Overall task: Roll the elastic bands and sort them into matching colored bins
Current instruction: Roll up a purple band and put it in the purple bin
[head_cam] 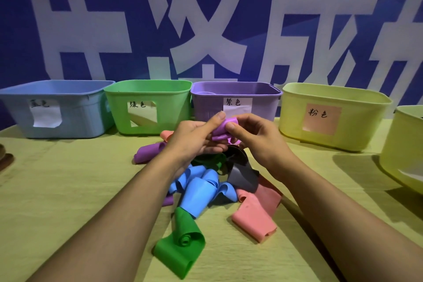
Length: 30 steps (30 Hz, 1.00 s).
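Both hands up over the pile, working one purple band (pixel 223 129). Left hand (pixel 195 142) has its thumb on top of the roll, fingers curled beneath it; right hand (pixel 254 137) pinches the same roll, thumb pressed to its near face, fingers wrapped behind. How tight the roll is I can't tell, the fingers cover most of it.

Below the hands, the pile: another purple band (pixel 150 152) partly under the left wrist, a dark green one mostly hidden, a black band (pixel 243 175), blue bands (pixel 201 190), pink bands (pixel 256 215), and a green band (pixel 180 242) nearest the camera.

Along the back of the table (pixel 68 190) stand the blue bin (pixel 57 110), green bin (pixel 148 107), purple bin (pixel 235 103) just behind the hands, and yellow bin (pixel 332 117) with a pink label. A further yellow bin (pixel 402 144) is cut off at right. The purple bin's contents are hard to make out.
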Available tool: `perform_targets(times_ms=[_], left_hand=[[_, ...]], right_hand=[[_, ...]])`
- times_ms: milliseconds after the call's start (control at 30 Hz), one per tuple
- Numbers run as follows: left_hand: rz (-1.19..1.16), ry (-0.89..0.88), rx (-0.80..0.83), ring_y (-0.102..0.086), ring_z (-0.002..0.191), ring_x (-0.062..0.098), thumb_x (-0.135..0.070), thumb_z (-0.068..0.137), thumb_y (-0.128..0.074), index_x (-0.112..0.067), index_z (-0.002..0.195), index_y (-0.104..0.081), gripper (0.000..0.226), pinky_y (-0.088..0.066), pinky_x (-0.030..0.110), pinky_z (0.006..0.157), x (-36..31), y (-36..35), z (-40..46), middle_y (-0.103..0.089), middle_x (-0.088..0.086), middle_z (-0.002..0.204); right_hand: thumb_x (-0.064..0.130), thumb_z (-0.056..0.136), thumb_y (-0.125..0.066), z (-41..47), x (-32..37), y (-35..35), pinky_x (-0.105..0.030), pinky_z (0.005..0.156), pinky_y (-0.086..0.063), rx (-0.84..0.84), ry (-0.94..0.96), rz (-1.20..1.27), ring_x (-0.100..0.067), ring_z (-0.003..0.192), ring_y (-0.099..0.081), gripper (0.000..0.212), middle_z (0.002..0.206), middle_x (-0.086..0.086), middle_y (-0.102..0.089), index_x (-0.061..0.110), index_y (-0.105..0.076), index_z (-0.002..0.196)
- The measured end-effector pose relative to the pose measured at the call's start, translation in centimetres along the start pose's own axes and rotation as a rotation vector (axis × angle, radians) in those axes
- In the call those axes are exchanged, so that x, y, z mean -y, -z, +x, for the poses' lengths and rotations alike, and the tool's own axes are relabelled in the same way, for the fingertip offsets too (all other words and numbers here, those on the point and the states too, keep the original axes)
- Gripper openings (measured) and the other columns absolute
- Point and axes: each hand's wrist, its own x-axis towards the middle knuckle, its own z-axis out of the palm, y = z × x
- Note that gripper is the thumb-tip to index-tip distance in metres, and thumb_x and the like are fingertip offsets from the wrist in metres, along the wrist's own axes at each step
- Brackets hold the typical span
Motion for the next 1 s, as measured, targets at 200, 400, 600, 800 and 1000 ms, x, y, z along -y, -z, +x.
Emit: perform_targets(times_ms=[200,400,600,800,1000], left_hand=[[0.005,-0.017,-0.007,-0.074,0.071,0.023,-0.039,0.092,-0.072,0.002,0.097,-0.077,0.042,-0.059,0.019,0.06,0.33,0.17,0.36,-0.076,0.027,0.092],[-0.05,-0.032,0.039,-0.074,0.072,0.021,-0.03,0.091,-0.073,0.002,0.103,-0.076,0.035,-0.061,0.019,0.065,0.37,0.22,0.45,-0.076,0.025,0.094],[-0.06,-0.068,0.079,-0.077,0.085,0.023,-0.015,0.088,-0.074,0.002,0.105,-0.074,0.024,-0.06,0.021,0.072,0.39,0.06,0.01,-0.078,0.017,0.098],[-0.087,-0.086,0.057,-0.075,0.099,0.035,-0.007,0.076,-0.08,0.0,0.101,-0.075,0.026,-0.061,0.037,0.092,0.52,0.36,0.22,-0.077,0.02,0.1],[-0.075,-0.092,0.022,-0.077,0.089,0.028,0.002,0.08,-0.078,0.0,0.104,-0.075,0.024,-0.063,0.03,0.082,0.32,0.29,0.19,-0.078,0.016,0.096]], right_hand=[[0.025,0.097,-0.068,-0.05,0.06,-0.03,-0.016,0.069,-0.051,0.015,-0.016,-0.005,-0.002,0.083,-0.068,0.018,0.095,0.001,-0.076,0.017,-0.072,0.112],[0.042,0.098,-0.064,-0.15,0.23,-0.02,-0.026,0.073,-0.054,0.006,-0.115,0.061,-0.014,0.087,-0.07,0.026,0.101,-0.002,-0.075,0.022,-0.072,0.112],[0.06,0.092,-0.063,0.0,0.32,-0.01,-0.03,0.069,-0.052,-0.071,-0.178,0.022,-0.013,0.072,-0.064,0.047,0.084,-0.01,-0.075,0.016,-0.08,0.094],[0.052,0.084,-0.072,0.39,-0.15,0.02,-0.03,0.072,-0.055,-0.075,-0.137,-0.001,-0.013,0.069,-0.063,0.04,0.079,-0.011,-0.074,0.013,-0.08,0.09],[0.039,0.094,-0.07,0.5,-0.21,0.14,-0.027,0.073,-0.058,-0.073,-0.12,-0.041,-0.011,0.066,-0.063,0.029,0.081,-0.01,-0.075,0.011,-0.078,0.096]])
